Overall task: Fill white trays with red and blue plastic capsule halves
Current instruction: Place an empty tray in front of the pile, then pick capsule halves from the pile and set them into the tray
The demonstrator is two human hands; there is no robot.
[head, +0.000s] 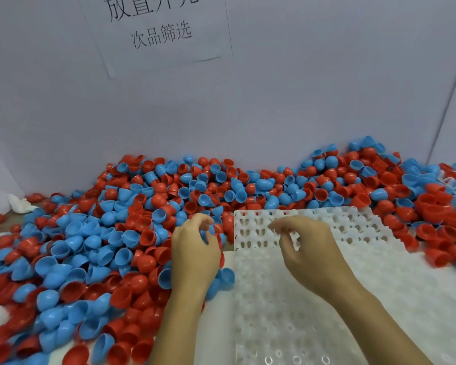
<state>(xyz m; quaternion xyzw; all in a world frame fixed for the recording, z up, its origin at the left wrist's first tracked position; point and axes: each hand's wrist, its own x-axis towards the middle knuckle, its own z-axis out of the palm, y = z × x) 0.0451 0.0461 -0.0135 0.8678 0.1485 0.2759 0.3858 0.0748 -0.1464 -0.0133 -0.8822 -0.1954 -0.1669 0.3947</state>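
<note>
Capsule halves [95,248] are plain red and plain sky blue, intermixed without order; the tray [313,299] is translucent white with a regular grid of round holes; the wall sign [156,30] is white bearing black characters.

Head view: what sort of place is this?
Probably a factory sorting or packing bench: a heap of red and blue capsule halves, a white tray, and a printed paper sign on the partition.

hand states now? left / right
Left hand: fingers curled into the capsule pile; cannot tell if it grips one.
Right hand: over the white tray, fingers loosely curled, holding nothing.
</note>
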